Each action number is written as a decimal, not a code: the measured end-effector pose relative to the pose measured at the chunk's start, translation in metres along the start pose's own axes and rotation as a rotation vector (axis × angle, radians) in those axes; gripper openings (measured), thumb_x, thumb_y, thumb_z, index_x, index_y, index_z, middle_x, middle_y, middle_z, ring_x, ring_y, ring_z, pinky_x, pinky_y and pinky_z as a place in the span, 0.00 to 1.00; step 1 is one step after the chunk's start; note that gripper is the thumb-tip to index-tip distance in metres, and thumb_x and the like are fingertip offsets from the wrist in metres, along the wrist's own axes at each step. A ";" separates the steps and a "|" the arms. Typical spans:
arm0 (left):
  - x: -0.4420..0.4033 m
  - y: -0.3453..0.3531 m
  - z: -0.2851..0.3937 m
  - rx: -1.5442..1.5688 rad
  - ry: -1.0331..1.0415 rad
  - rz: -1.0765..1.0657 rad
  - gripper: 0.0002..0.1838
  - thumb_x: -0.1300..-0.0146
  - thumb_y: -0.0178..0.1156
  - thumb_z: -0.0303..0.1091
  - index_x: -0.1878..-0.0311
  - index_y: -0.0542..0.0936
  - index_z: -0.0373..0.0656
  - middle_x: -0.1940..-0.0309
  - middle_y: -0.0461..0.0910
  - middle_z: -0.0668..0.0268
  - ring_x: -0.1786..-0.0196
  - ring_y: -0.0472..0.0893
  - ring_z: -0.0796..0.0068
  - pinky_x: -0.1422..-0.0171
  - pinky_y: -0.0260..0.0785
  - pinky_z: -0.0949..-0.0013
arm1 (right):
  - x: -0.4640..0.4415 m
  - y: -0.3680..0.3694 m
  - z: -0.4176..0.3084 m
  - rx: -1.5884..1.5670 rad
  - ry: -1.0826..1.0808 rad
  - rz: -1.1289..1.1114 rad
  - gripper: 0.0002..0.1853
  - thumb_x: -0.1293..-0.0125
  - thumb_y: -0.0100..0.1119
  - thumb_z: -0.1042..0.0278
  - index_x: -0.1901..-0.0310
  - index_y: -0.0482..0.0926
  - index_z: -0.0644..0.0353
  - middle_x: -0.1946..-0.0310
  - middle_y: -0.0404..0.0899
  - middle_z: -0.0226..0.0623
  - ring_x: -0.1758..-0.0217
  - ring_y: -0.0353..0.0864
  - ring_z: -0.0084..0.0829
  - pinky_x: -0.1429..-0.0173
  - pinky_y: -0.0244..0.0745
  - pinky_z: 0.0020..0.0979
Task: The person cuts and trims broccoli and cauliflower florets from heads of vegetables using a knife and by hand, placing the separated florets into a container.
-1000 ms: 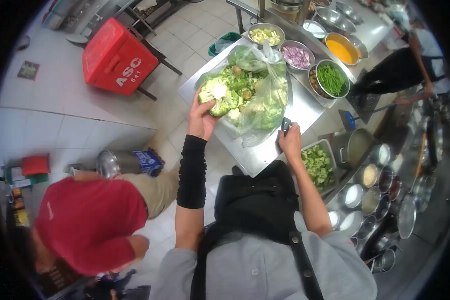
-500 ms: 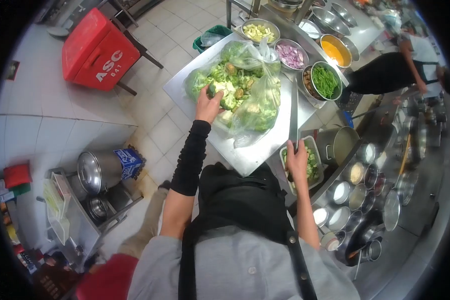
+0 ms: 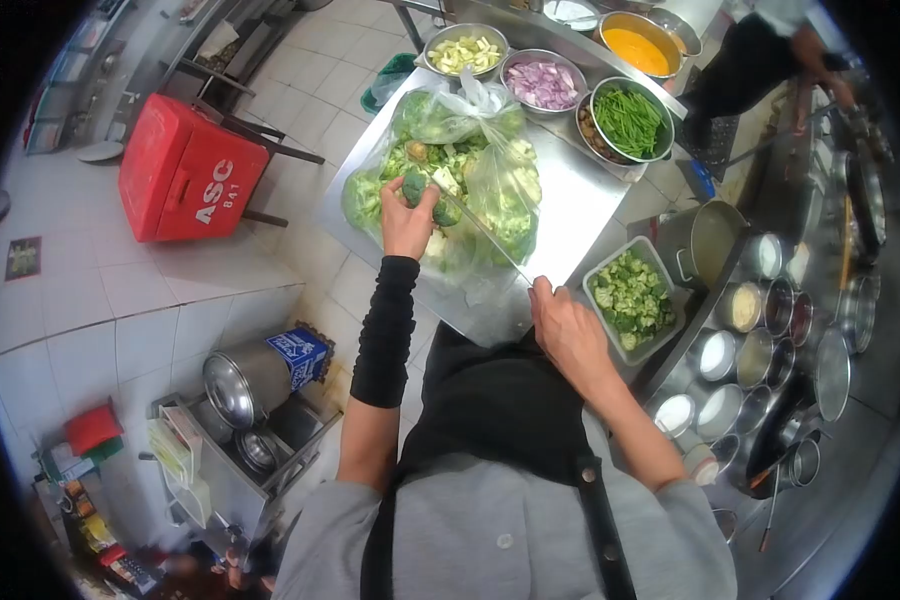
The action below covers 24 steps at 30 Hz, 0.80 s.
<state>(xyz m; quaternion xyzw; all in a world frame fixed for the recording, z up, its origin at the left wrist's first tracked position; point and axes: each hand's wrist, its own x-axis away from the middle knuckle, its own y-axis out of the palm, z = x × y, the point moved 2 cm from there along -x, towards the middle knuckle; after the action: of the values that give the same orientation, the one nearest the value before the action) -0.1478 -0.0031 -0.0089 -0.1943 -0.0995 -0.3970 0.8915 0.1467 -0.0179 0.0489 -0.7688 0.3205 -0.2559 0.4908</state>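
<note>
My left hand (image 3: 407, 222) is closed around a broccoli piece (image 3: 415, 187), held over a clear plastic bag (image 3: 507, 190) full of broccoli and paler florets. My right hand (image 3: 568, 325) grips the handle of a long knife (image 3: 487, 235), which is hidden inside my fingers. The blade slants up and left across the bag, its tip end close to the broccoli in my left hand. The bag lies spread open on a metal table (image 3: 580, 220). Right of my right hand, a white tub (image 3: 638, 355) holds cut broccoli pieces.
Bowls of pale chopped vegetable (image 3: 464, 50), chopped onion (image 3: 543, 84) and green cut stalks (image 3: 630, 122) line the table's far edge. A large pot (image 3: 715, 240) and a counter of seasoning bowls (image 3: 718, 355) stand at right. A red box (image 3: 192, 170) is at left; another person (image 3: 745, 70) stands upper right.
My right hand has brought the knife from beside the table's right edge leftward over the bag, toward the broccoli piece. My left hand has lifted that piece. The camera view has shifted slightly.
</note>
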 end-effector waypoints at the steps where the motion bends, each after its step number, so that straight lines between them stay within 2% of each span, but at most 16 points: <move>1: 0.002 -0.001 0.004 0.014 -0.002 0.011 0.43 0.30 0.73 0.43 0.22 0.61 0.33 0.41 0.82 0.46 0.46 0.87 0.63 0.53 0.87 0.60 | -0.001 -0.006 -0.002 0.019 -0.009 -0.006 0.04 0.22 0.56 0.73 0.54 0.71 0.59 0.71 0.80 0.49 0.70 0.91 0.48 0.69 0.85 0.46; 5: -0.001 -0.010 0.002 0.084 -0.004 0.007 0.43 0.30 0.73 0.40 0.24 0.58 0.33 0.44 0.82 0.50 0.52 0.88 0.63 0.53 0.87 0.60 | -0.008 0.000 -0.001 0.063 -0.072 -0.007 0.05 0.25 0.56 0.76 0.53 0.71 0.62 0.70 0.80 0.48 0.71 0.92 0.45 0.71 0.85 0.43; 8: 0.003 -0.019 0.011 0.066 -0.016 0.057 0.41 0.30 0.72 0.38 0.25 0.57 0.34 0.45 0.82 0.51 0.51 0.88 0.64 0.51 0.87 0.59 | -0.016 -0.001 -0.009 0.089 -0.101 -0.006 0.06 0.26 0.55 0.78 0.52 0.70 0.63 0.70 0.80 0.48 0.72 0.91 0.45 0.71 0.86 0.42; 14: 0.016 -0.038 0.029 0.222 -0.010 0.071 0.39 0.29 0.71 0.36 0.25 0.59 0.36 0.46 0.82 0.52 0.50 0.88 0.65 0.48 0.86 0.55 | -0.033 -0.003 -0.018 0.046 -0.156 -0.026 0.06 0.26 0.55 0.78 0.51 0.70 0.63 0.68 0.81 0.49 0.72 0.91 0.45 0.70 0.87 0.42; 17: 0.022 -0.048 0.038 0.223 0.002 0.070 0.37 0.28 0.70 0.36 0.25 0.59 0.37 0.45 0.82 0.54 0.50 0.87 0.65 0.49 0.86 0.56 | -0.050 -0.007 -0.033 -0.029 -0.200 0.046 0.05 0.25 0.55 0.77 0.52 0.70 0.64 0.68 0.82 0.50 0.71 0.91 0.46 0.70 0.87 0.43; 20: 0.002 -0.072 0.029 0.152 0.011 0.133 0.37 0.28 0.70 0.37 0.25 0.60 0.38 0.45 0.81 0.54 0.51 0.87 0.63 0.49 0.85 0.56 | -0.101 0.037 -0.039 -0.149 -0.342 0.183 0.04 0.24 0.54 0.76 0.53 0.70 0.65 0.68 0.83 0.51 0.70 0.91 0.48 0.68 0.88 0.44; 24: -0.007 -0.092 0.017 0.251 -0.091 0.068 0.37 0.29 0.71 0.38 0.25 0.61 0.40 0.46 0.80 0.55 0.51 0.86 0.59 0.48 0.84 0.51 | -0.091 0.030 -0.058 -0.146 -0.285 0.144 0.04 0.23 0.54 0.77 0.53 0.71 0.66 0.69 0.83 0.51 0.69 0.92 0.48 0.68 0.88 0.43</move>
<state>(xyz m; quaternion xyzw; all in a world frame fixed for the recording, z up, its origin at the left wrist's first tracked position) -0.2217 -0.0472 0.0284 -0.1022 -0.1821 -0.3420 0.9162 0.0379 0.0067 0.0364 -0.8060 0.3195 -0.0848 0.4911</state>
